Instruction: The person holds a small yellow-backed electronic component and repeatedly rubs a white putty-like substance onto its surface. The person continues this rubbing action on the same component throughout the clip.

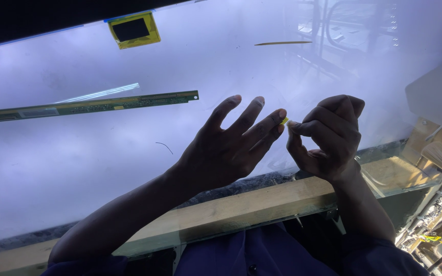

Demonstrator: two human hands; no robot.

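- Two bare hands are seen, raised above a glowing white panel and almost meeting at the fingertips.
- The left hand (226, 148) is held open, its fingers spread and pointing toward 1 o'clock; nothing is gripped in its palm.
- The right hand (328, 135) is curled, with thumb and forefinger pinched together on one small yellow scrap (285, 120).
- That scrap is found right between the two hands, at 9 o'clock of the right hand's pinch and touched by the tip of the left hand's ring finger.
- One long green circuit strip (85, 106) is laid on the panel at 10 o'clock of the left hand, well apart from it.
- One yellow-framed dark patch (133, 29) is stuck near the panel's far edge at 11 o'clock.
- One thin stick-like sliver (282, 43) is seen at 12 o'clock, and one short dark wire (163, 147) lies at 9 o'clock of the left hand.
- The lit panel (52, 168) is carried on a wooden bench edge (241, 207) at 6 o'clock.
- Cluttered wooden fittings and a pale translucent sheet (438, 97) are seen at 3 o'clock.
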